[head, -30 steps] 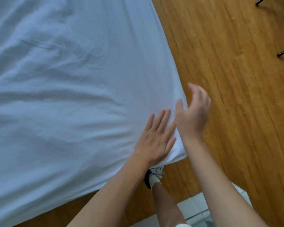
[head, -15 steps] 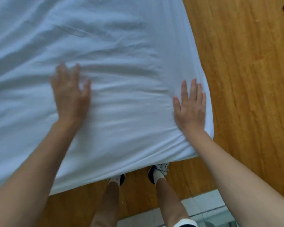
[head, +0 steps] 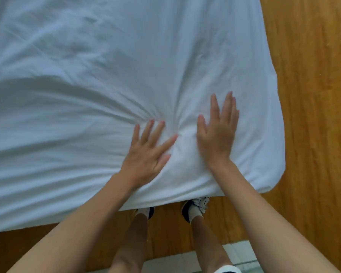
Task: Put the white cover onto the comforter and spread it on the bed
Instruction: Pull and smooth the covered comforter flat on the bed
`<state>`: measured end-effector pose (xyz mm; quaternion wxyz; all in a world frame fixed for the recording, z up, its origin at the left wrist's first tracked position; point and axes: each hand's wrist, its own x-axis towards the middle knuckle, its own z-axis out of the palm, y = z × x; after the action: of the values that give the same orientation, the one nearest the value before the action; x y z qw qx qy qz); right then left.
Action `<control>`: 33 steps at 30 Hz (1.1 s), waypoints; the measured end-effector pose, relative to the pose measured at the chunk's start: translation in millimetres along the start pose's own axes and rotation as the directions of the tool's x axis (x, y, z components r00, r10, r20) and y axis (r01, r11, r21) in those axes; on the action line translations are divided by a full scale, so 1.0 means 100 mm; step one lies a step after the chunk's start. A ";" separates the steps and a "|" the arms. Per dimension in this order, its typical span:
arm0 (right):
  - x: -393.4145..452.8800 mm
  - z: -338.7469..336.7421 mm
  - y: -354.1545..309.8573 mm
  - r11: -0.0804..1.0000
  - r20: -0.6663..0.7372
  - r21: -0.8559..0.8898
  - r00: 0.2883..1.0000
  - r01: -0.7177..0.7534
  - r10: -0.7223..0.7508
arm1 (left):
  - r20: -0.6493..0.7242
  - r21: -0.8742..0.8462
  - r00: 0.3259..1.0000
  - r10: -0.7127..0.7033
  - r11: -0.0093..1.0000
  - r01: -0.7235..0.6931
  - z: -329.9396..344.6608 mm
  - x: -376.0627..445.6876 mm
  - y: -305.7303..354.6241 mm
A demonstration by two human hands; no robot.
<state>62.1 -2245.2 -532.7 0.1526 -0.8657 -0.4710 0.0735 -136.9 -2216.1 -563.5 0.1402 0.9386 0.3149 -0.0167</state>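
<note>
Left hand is sliding in from 9 o'clock, now just beside the right hand; both grips released, palms flattening wrinkles in the cover, which is lying over the bed's near corner.

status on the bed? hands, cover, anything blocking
Left hand and right hand flat, pressing white cover near its corner. Cover spread, creases bunched between hands. Nothing blocking.
</note>
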 end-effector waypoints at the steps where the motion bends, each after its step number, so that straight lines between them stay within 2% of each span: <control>1: -0.01 0.04 -0.24 0.993 -0.025 0.019 0.993 0.118 -0.118 | 0.026 -0.032 0.994 0.102 0.994 -0.101 0.03 0.01 0.16; 4: -0.07 0.19 -0.88 0.915 0.025 0.104 0.918 0.390 -0.395 | 0.066 -0.164 0.971 0.229 0.962 -0.216 0.14 -0.12 0.76; 6: -0.15 0.33 -0.94 0.877 0.135 0.070 0.867 0.475 -0.480 | 0.073 -0.149 0.969 0.237 0.963 -0.225 0.19 -0.19 0.92; 8: -0.18 0.47 -0.65 0.888 0.211 -0.020 0.870 0.460 -0.446 | 0.155 -0.157 0.952 0.263 0.958 -0.239 0.18 -0.20 0.87; 10: -0.20 0.53 -0.20 0.913 0.212 -0.095 0.904 0.396 -0.371 | 0.205 -0.192 0.898 0.390 0.916 -0.353 0.09 -0.19 0.68; 12: -0.21 0.49 0.10 0.927 0.193 -0.136 0.927 0.350 -0.321 | 0.158 -0.189 0.882 0.443 0.891 -0.414 -0.02 -0.21 0.40; 14: -0.21 0.43 0.22 0.929 0.186 -0.148 0.932 0.340 -0.311 | 0.031 -0.154 0.947 0.321 0.937 -0.313 -0.08 -0.23 -0.01; 16: -0.20 0.41 0.23 0.934 0.188 -0.145 0.936 0.327 -0.299 | -0.056 -0.074 0.995 0.085 0.993 -0.089 -0.11 -0.27 -0.46; 17: -0.21 0.42 0.22 0.939 0.189 -0.144 0.940 0.313 -0.285 | -0.066 -0.047 0.997 -0.038 0.998 0.035 -0.11 -0.30 -0.61; 19: -0.24 0.43 0.18 0.949 0.213 -0.151 0.947 0.276 -0.242 | -0.020 -0.003 0.980 -0.199 0.980 0.199 -0.07 -0.38 -0.69; 21: -0.32 0.39 0.15 0.953 0.255 -0.178 0.947 0.244 -0.195 | 0.052 0.034 0.961 -0.272 0.962 0.271 0.01 -0.47 -0.55; 23: -0.47 0.25 0.12 0.954 0.363 -0.200 0.921 0.223 -0.139 | 0.158 0.029 0.935 -0.319 0.948 0.318 -0.02 -0.54 -0.38; 25: -0.67 0.02 0.04 0.950 0.555 -0.227 0.830 0.215 -0.055 | 0.343 0.051 0.876 -0.340 0.938 0.344 -0.23 -0.61 -0.28; 29: -0.92 -0.56 -0.06 0.935 0.823 -0.250 0.564 0.251 0.069 | 0.681 0.146 0.671 -0.294 0.952 0.268 -0.81 -0.65 -0.13; 31: -0.96 -0.88 -0.15 0.954 0.886 -0.214 0.453 0.211 0.099 | 0.770 0.112 0.588 -0.248 0.959 0.259 -1.17 -0.63 0.00; 33: -1.03 -1.31 -0.28 0.984 0.914 -0.169 0.382 0.061 0.133 | 0.792 0.028 0.569 -0.222 0.944 0.329 -1.52 -0.66 0.20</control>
<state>19.0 -2342.4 -401.6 -0.2126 -0.6986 -0.4616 0.5037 -186.9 -2228.5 -404.9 0.3165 0.7644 0.3644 -0.4275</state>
